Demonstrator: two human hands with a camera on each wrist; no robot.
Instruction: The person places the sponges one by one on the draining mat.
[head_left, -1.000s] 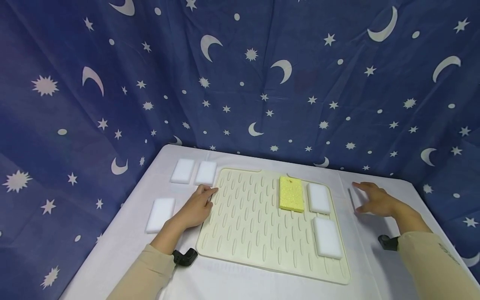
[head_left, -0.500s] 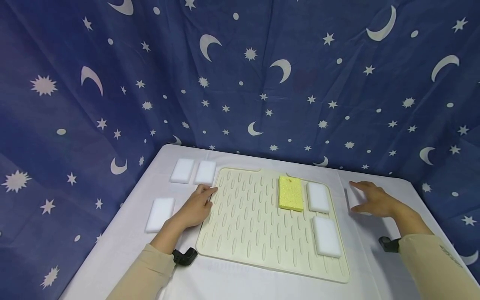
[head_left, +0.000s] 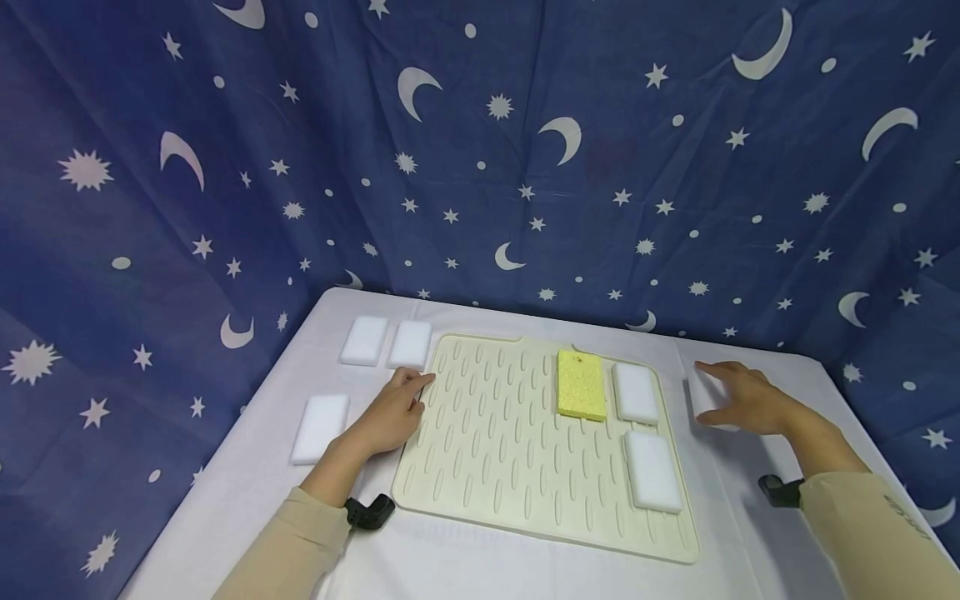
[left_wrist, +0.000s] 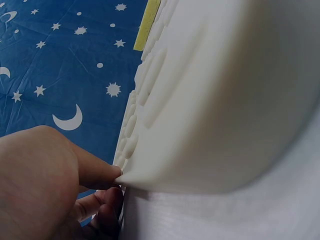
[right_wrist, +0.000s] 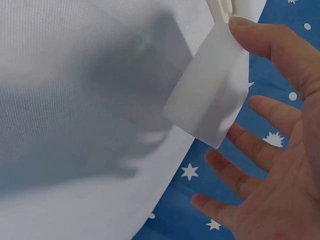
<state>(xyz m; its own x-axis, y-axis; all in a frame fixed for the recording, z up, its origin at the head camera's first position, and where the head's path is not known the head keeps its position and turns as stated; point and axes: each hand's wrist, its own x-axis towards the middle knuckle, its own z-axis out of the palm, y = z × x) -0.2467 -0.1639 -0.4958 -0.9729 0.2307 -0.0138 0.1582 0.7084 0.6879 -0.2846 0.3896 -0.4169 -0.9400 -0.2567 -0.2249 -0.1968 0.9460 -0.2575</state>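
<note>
the left hand pinches the edge of the ridged cream mat between thumb and fingers. the right hand, thumb spread wide from its fingers, holds a white block between them, just right of the mat. two more white blocks and a yellow sponge lie on the mat's right part.

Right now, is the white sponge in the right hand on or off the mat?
Off. In the head view, the right hand holds the white sponge beside the mat, tablecloth showing between them.
</note>
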